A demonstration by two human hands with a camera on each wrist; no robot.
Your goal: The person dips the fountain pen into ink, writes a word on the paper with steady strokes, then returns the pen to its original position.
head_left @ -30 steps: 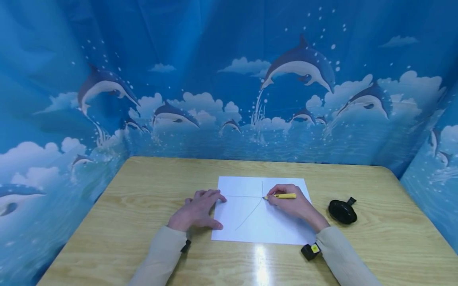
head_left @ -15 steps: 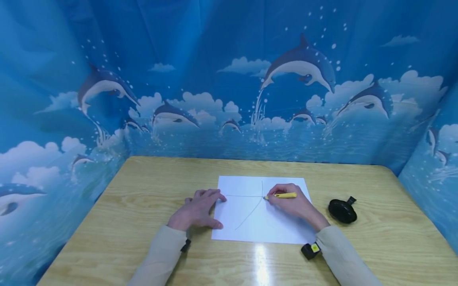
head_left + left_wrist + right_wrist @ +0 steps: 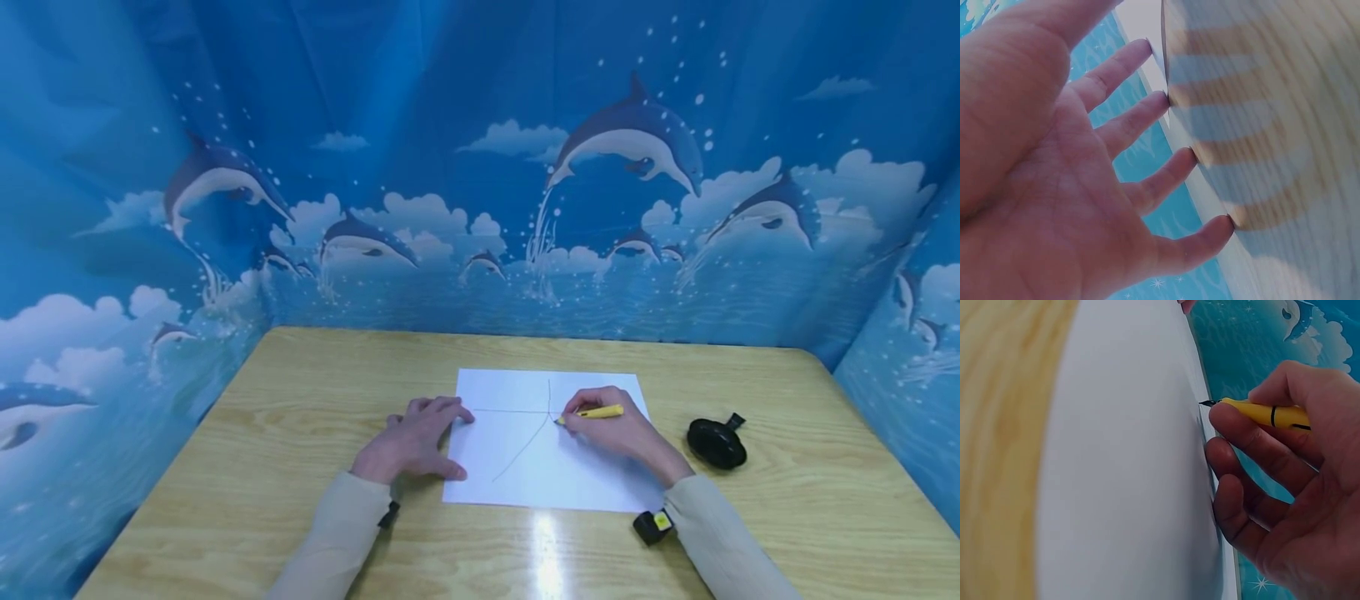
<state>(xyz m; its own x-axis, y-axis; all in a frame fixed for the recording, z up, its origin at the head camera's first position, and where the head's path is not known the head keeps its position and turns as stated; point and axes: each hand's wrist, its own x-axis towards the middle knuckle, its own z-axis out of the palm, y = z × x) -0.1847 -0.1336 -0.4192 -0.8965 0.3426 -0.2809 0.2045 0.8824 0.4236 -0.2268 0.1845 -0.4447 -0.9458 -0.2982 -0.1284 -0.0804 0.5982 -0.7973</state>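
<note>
A white sheet of paper (image 3: 510,487) lies on the table, bearing thin dark lines that meet near its middle: one runs up, one left, one down to the lower left. My right hand (image 3: 611,425) pinches a yellow fountain pen (image 3: 1254,412) between thumb and fingers. Its dark nib meets the paper just right of and below the junction. At the sheet's left side my left hand (image 3: 412,442) is spread, thumb and index fingertip on the paper. In the left wrist view, the other fingertips (image 3: 1213,234) touch the tabletop.
To the right of the paper stands a small black round thing (image 3: 717,443) with a short tab. The wooden table (image 3: 322,375) ends at the back against a blue dolphin-print curtain (image 3: 450,167). Black cameras sit at both wrists, the right one (image 3: 651,527) close to the paper's lower right corner.
The pen tip has moved slightly down and right from the point where the lines meet, leaving a short faint stroke. The left hand and the paper keep their places.
</note>
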